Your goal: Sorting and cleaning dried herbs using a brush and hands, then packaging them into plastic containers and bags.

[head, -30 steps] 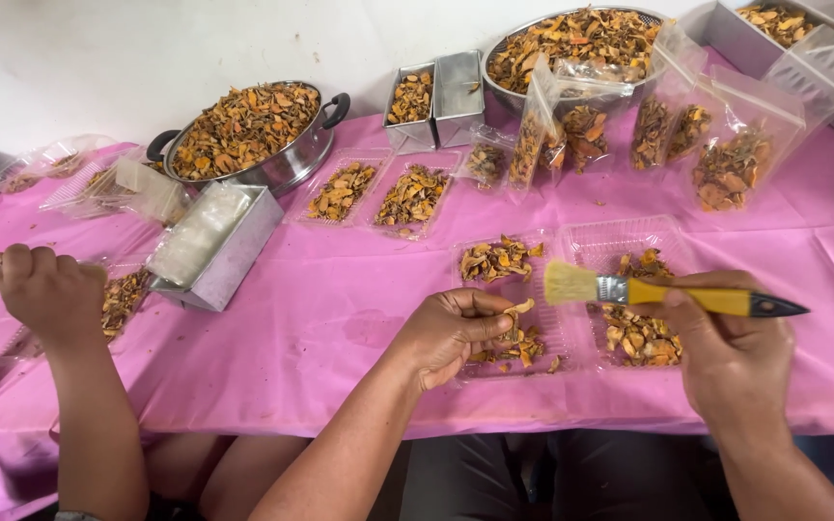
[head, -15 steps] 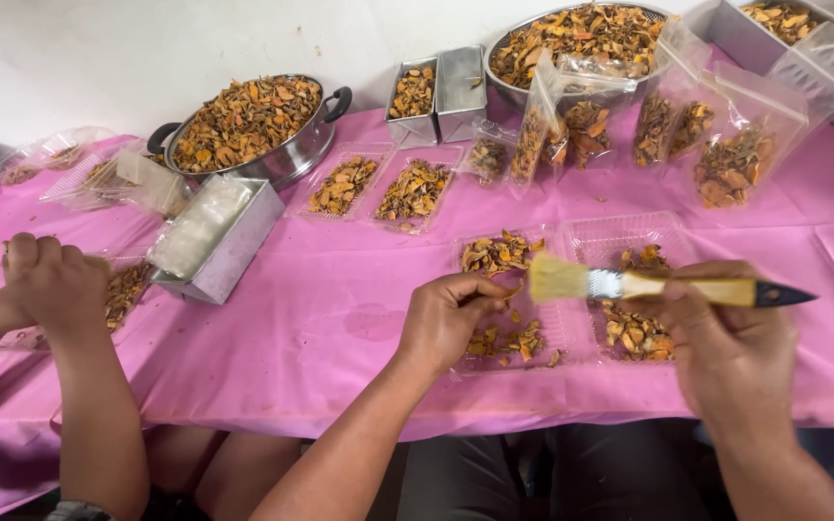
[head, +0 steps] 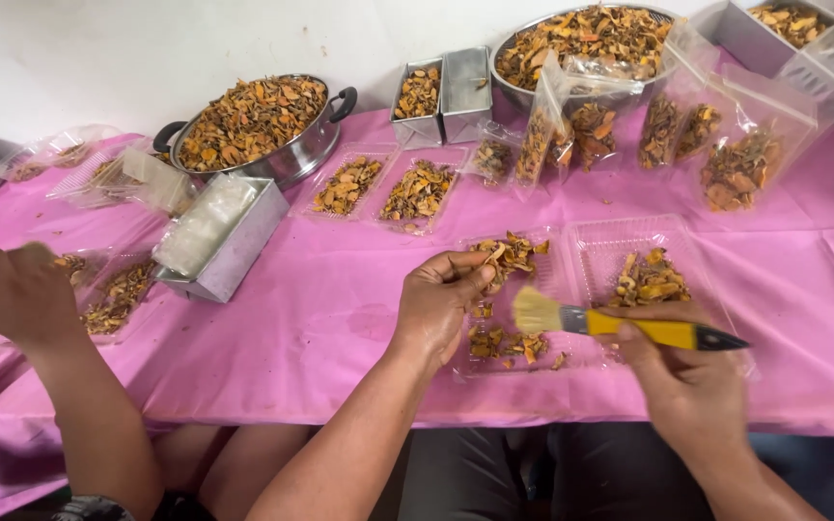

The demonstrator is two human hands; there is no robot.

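Pinched between thumb and fingers of the left hand [head: 436, 304]: a small dried orange-brown chip [head: 486, 280], mostly hidden, held just above a clear shallow plastic tray [head: 465, 365] scattered with more such chips. Fingers curled together on the chip, tips turned toward the brush. Just beside it, a flat brush with a yellow handle, black tip and pale bristles [head: 629, 326], gripped around the handle by the right hand [head: 692, 386], fingers wrapped closed, bristles near the pinched chip but seemingly not touching.

Probably mid-way through cleaning single chips: one held out, brush brought up to it. For the next move: a steady pinch, chip face turned to the bristles, light strokes over the tray so loose bits fall in.

To the right, a second clear tray [head: 629, 224] with a small heap of chips. Beneath everything, a counter under pink cloth [head: 340, 309]. Farther back, a round metal pot with black handles [head: 253, 121] full of chips, rectangular metal tins [head: 234, 241] and clear filled bags [head: 740, 164]. At far left, another person's hands [head: 12, 294], closed together.
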